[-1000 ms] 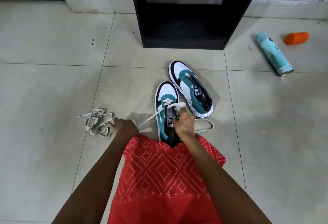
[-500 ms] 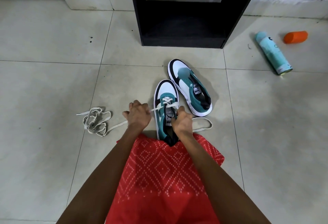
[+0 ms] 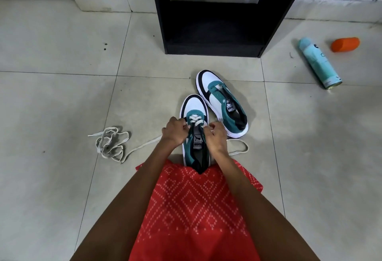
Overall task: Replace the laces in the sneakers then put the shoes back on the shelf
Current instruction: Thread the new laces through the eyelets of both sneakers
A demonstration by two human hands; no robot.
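Lace point(image 3: 195, 119) — flat, off-white; left hand point(image 3: 175, 131), right hand point(image 3: 215, 136) pinch.

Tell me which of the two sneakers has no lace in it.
The far sneaker, nearer the black shelf: its eyelets are bare. The near sneaker has a crossed lace by its toe.

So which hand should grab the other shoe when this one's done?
Probably the right hand. The unlaced sneaker lies on its side of the near sneaker, while the left hand would have to cross over. Both pinch the lace now.
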